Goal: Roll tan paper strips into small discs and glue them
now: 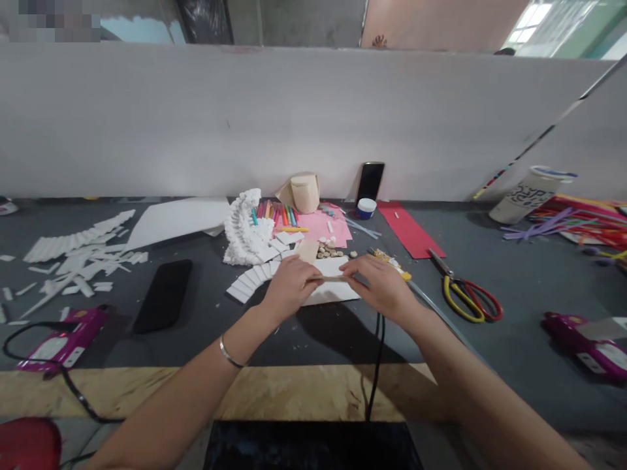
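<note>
My left hand [292, 281] and my right hand [377, 281] each pinch one end of a thin tan strip [334, 279], seen edge-on. Whether it is paper or wood I cannot tell. The strip is held level over a white card [336, 295] on the dark table. Beside my left hand lies a fan of white paper pieces [249, 282] and a tan piece [307, 250]. Small brown pebble-like bits [331, 252] sit just beyond the card. Close to my right hand are small yellow-and-white pieces [392, 262].
Scissors [460, 287] and a red sheet [409, 228] lie to the right, with a white cup [526, 196] farther off. Crayons [278, 214] rest on pink paper [318, 225] by a phone [371, 179]. On the left are a black phone [164, 296] and paper scraps [81, 274].
</note>
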Tool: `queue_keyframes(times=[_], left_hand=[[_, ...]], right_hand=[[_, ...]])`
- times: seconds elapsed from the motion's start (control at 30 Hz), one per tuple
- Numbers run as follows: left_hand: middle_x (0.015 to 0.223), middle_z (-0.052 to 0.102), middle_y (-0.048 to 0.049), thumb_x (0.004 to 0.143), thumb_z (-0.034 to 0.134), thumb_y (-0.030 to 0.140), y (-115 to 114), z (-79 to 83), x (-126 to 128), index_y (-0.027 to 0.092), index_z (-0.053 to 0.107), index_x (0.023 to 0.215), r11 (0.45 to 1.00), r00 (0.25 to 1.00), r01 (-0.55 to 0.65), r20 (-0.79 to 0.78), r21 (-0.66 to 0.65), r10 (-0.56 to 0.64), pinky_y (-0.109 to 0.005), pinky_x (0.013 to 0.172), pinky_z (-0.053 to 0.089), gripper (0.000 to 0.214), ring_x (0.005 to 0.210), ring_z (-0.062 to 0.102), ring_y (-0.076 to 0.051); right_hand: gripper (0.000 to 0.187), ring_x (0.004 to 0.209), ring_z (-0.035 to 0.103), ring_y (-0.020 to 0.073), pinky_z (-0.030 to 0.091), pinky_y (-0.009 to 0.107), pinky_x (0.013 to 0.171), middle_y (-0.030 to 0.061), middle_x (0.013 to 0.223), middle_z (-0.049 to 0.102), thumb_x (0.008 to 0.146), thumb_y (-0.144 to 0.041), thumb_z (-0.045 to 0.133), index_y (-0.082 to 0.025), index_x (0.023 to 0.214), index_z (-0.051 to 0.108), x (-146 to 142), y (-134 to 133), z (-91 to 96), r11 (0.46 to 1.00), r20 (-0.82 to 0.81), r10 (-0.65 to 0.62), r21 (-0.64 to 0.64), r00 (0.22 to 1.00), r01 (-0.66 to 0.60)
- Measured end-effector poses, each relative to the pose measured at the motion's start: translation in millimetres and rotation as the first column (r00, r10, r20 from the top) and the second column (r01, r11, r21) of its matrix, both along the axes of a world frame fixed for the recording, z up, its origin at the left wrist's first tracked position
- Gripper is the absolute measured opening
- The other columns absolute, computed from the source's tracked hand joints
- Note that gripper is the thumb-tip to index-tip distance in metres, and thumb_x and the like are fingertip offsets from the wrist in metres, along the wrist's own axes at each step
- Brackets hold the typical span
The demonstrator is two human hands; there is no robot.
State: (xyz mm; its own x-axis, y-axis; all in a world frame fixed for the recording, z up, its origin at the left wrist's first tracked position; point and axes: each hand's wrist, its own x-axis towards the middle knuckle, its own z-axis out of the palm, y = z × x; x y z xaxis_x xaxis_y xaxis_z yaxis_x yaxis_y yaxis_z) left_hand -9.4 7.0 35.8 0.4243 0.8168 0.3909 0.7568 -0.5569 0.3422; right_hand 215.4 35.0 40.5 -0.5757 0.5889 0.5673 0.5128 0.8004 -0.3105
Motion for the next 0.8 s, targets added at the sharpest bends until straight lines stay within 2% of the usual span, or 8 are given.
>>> queue_keyframes(times=[0.1, 0.17, 0.27, 0.37, 0.43, 0.53, 0.63, 0.8], left_hand=[[0.093, 0.07, -0.0026, 0.091, 0.053, 0.021, 5.3, -3.7, -9.0, 0.022, 0.068, 0.092, 0.968, 0.987, -0.046, -0.137, 0.245, 0.082, -0.043, 0.105, 0.032, 0.015, 0.092, 0.061, -0.019], [0.094, 0.069, -0.0038, 0.091, 0.051, 0.018, 2.2, -11.5, -13.0, 0.022, 0.069, 0.093, 0.949, 0.964, -0.025, -0.245, 0.313, 0.106, -0.042, 0.102, 0.034, 0.018, 0.092, 0.059, -0.02], [0.09, 0.066, -0.0054, 0.09, 0.053, 0.017, -7.9, -29.6, -17.3, 0.021, 0.069, 0.095, 0.963, 0.935, 0.011, -0.344, 0.27, 0.086, -0.04, 0.088, 0.041, 0.017, 0.089, 0.057, -0.021], [0.089, 0.065, -0.0056, 0.089, 0.054, 0.014, -15.6, -44.5, -20.3, 0.021, 0.068, 0.1, 0.978, 0.942, -0.016, -0.326, 0.207, 0.085, -0.039, 0.082, 0.041, 0.019, 0.087, 0.057, -0.021], [0.092, 0.065, -0.0058, 0.088, 0.054, 0.013, -17.3, -49.4, -21.6, 0.021, 0.067, 0.101, 0.986, 0.955, -0.037, -0.286, 0.163, 0.083, -0.037, 0.081, 0.042, 0.02, 0.089, 0.057, -0.021], [0.1, 0.065, -0.0072, 0.087, 0.053, 0.009, -17.6, -51.1, -22.4, 0.019, 0.067, 0.102, 0.994, 0.97, -0.043, -0.233, 0.101, 0.065, -0.036, 0.079, 0.044, 0.023, 0.096, 0.057, -0.021], [0.1, 0.064, -0.0078, 0.087, 0.051, 0.008, -20.2, -49.5, -23.0, 0.019, 0.066, 0.104, 0.996, 0.973, -0.041, -0.222, 0.075, 0.057, -0.036, 0.079, 0.045, 0.025, 0.096, 0.056, -0.022], [0.094, 0.063, -0.0075, 0.088, 0.05, 0.009, -28.7, -44.6, -25.5, 0.019, 0.066, 0.102, 0.999, 0.976, -0.031, -0.214, 0.015, 0.034, -0.036, 0.078, 0.045, 0.024, 0.09, 0.056, -0.021]], right_hand=[[0.007, 0.093, 0.062, 0.0213, 0.047, 0.035, 0.082, 0.0064, 0.1, 0.072, 0.092, -0.017, 0.055, -0.02, 0.088, 0.06, 2.9, 4.3, -4.6, 0.979, 0.056, -0.003, 0.204, 0.998, -0.009], [0.008, 0.093, 0.061, 0.0216, 0.046, 0.034, 0.08, 0.0067, 0.099, 0.071, 0.092, -0.016, 0.054, -0.02, 0.088, 0.061, 6.1, 4.0, -13.4, 0.969, 0.152, -0.001, 0.243, 0.988, -0.036], [0.012, 0.089, 0.061, 0.0212, 0.045, 0.034, 0.079, 0.0076, 0.093, 0.071, 0.091, -0.014, 0.053, -0.019, 0.087, 0.062, 9.5, 1.1, -30.5, 0.981, 0.298, 0.001, 0.186, 0.955, -0.059], [0.009, 0.085, 0.059, 0.0224, 0.044, 0.036, 0.077, 0.008, 0.088, 0.069, 0.089, -0.016, 0.055, -0.019, 0.09, 0.063, 8.3, -1.0, -44.1, 0.995, 0.378, -0.017, 0.101, 0.926, -0.023], [0.015, 0.089, 0.058, 0.0238, 0.045, 0.037, 0.077, 0.0089, 0.095, 0.069, 0.085, -0.014, 0.058, -0.018, 0.098, 0.063, 5.6, -0.8, -49.4, 0.999, 0.367, -0.023, 0.047, 0.93, 0.006], [0.026, 0.095, 0.057, 0.0243, 0.048, 0.038, 0.082, 0.01, 0.106, 0.067, 0.079, -0.006, 0.058, -0.018, 0.102, 0.063, 3.0, 0.5, -53.2, 1.0, 0.283, 0.004, -0.008, 0.959, -0.002], [0.024, 0.094, 0.058, 0.0243, 0.05, 0.039, 0.083, 0.0098, 0.105, 0.069, 0.08, -0.004, 0.055, -0.019, 0.097, 0.065, 5.6, -0.1, -54.0, 0.999, 0.24, 0.051, -0.018, 0.969, -0.048], [0.026, 0.093, 0.059, 0.0235, 0.051, 0.04, 0.084, 0.0089, 0.107, 0.069, 0.083, -0.006, 0.052, -0.021, 0.1, 0.066, 14.8, -3.7, -55.3, 0.994, 0.214, 0.098, -0.077, 0.972, -0.084]])
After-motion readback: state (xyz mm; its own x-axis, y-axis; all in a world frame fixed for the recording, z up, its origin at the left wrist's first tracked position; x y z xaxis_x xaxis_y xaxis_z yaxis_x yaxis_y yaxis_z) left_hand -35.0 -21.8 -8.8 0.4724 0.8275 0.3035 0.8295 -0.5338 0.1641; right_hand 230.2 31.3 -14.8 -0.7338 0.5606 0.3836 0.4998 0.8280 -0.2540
